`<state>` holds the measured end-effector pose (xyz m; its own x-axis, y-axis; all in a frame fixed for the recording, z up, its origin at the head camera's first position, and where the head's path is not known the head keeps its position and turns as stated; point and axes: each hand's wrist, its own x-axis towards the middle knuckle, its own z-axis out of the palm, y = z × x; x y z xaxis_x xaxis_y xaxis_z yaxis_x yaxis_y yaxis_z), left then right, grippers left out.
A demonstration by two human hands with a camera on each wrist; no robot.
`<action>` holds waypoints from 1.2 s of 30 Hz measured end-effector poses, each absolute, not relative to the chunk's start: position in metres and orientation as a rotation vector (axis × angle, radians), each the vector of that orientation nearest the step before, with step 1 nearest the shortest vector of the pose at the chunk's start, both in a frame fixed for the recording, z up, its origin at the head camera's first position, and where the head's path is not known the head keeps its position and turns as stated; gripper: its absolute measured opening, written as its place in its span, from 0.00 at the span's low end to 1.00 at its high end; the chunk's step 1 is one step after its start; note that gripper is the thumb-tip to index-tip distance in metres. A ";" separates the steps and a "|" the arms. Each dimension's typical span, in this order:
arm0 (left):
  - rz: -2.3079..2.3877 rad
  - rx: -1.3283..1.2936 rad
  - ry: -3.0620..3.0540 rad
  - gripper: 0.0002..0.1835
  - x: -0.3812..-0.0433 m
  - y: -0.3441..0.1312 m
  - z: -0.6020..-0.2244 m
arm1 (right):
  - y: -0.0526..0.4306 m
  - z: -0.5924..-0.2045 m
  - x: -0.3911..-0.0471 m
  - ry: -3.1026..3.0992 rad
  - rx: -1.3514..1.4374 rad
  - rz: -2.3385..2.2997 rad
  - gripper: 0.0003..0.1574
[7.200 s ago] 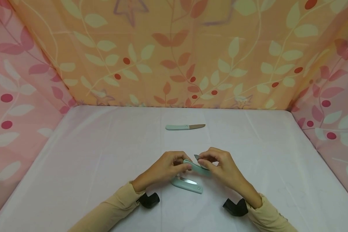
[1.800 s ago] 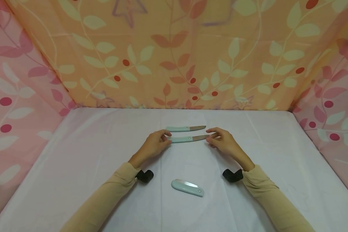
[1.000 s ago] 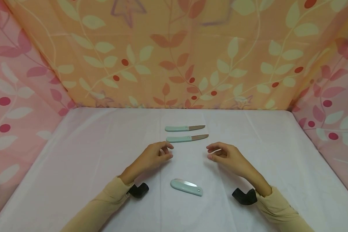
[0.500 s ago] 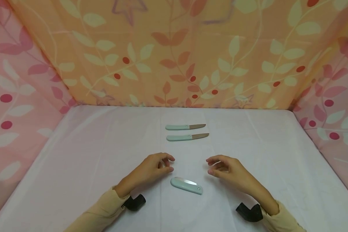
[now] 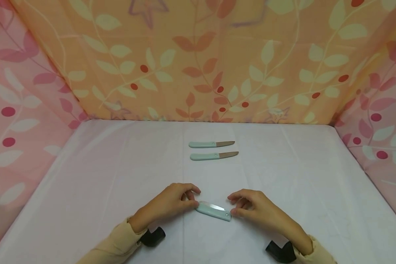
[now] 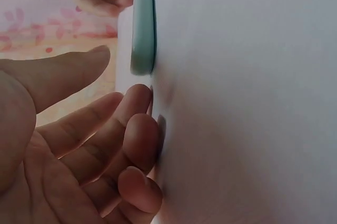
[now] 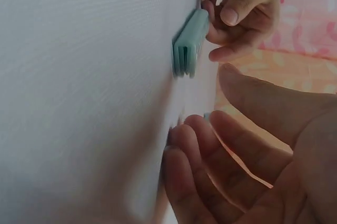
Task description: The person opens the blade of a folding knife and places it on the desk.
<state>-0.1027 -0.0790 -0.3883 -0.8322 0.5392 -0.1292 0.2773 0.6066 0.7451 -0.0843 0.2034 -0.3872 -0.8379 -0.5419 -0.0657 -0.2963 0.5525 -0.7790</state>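
Note:
A folded pocket knife (image 5: pixel 213 212) with a pale green handle lies on the white cloth between my hands, its silver blade edge showing along the far side. My left hand (image 5: pixel 174 202) is at its left end, thumb and fingers parted. In the left wrist view, a small gap separates them from the handle's rounded end (image 6: pixel 142 45). At the other end is my right hand (image 5: pixel 259 209), fingers loosely bent; the right wrist view shows them apart from the handle's slotted end (image 7: pixel 184 58). Neither hand holds anything.
Two unfolded green-handled knives, a farther one (image 5: pixel 202 145) and a nearer one (image 5: pixel 205 157), lie parallel beyond the hands, blades pointing right. White cloth (image 5: pixel 125 161) covers the table. Patterned fabric walls (image 5: pixel 165 99) stand at the back and sides.
Earlier, both hands worked on a knife, which now lies unfolded below the farther one. After releasing it, the hands came back toward the body to either end of the folded knife.

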 end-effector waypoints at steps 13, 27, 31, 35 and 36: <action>0.925 0.709 2.560 0.12 -0.095 -0.072 -0.391 | 0.191 -0.390 -0.081 2.556 -0.755 -0.984 0.16; 1.077 0.716 2.447 0.06 -0.096 -0.073 -0.391 | 0.191 -0.388 -0.082 2.477 -0.734 -1.143 0.08; 1.169 0.671 2.385 0.05 -0.097 -0.073 -0.393 | 0.191 -0.386 -0.083 2.493 -0.737 -1.181 0.09; 1.265 0.609 2.333 0.06 -0.099 -0.072 -0.394 | 0.191 -0.384 -0.084 2.519 -0.714 -1.234 0.09; 1.286 0.598 2.326 0.07 -0.099 -0.072 -0.393 | 0.191 -0.384 -0.084 2.522 -0.704 -1.246 0.09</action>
<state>-0.0989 -0.0718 -0.3933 -0.8220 0.5499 -0.1479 0.1671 0.4813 0.8605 -0.0841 0.1910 -0.3836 -0.8549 -0.5188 -0.0024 -0.3132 0.5199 -0.7948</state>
